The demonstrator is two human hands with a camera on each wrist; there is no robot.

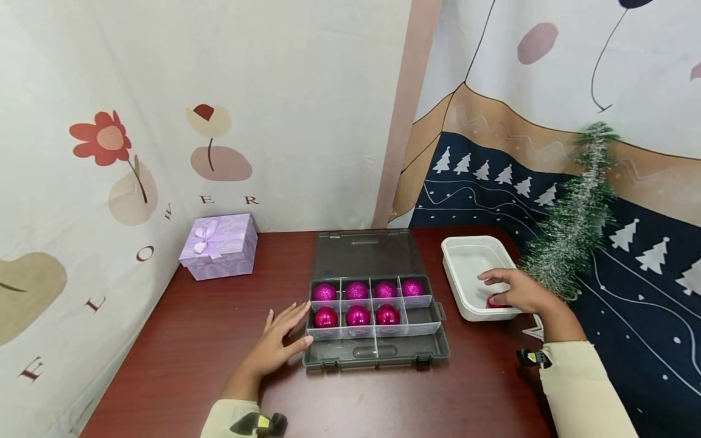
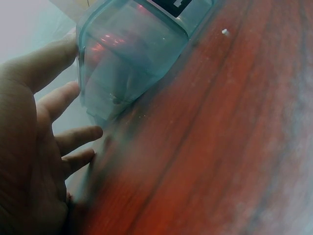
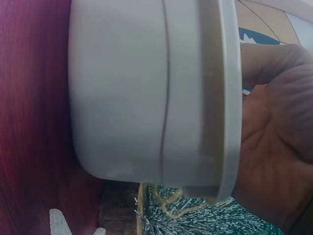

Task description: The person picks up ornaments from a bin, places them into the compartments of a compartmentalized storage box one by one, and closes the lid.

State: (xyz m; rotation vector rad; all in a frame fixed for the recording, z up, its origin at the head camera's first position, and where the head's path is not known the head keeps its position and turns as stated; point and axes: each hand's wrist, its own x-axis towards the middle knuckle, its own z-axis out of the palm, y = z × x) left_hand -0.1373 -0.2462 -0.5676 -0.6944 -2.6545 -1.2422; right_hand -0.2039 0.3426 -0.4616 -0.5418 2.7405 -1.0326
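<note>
A grey divided plastic case (image 1: 378, 350) lies with its lid (image 1: 367, 255) folded back. Several glittery magenta balls (image 1: 356, 290) fill its back row; three shiny magenta balls (image 1: 358, 316) sit in the row before it, from the left. My left hand (image 1: 278, 340) has its fingers spread, with index finger and thumb at the case's left side (image 2: 132, 54). Over the white tub (image 1: 454, 286) reaches my right hand (image 1: 517, 292), thumb and index finger apart. A shiny red ball (image 1: 493, 300) shows in the tub beside the thumb, partly covered by that hand.
A lilac gift box (image 1: 219, 246) with a bow stands at the back left of the brown table (image 1: 219, 328). A small frosted artificial tree (image 1: 575, 225) rises behind the tub at right. Printed cloths (image 1: 306, 115) hang around the table.
</note>
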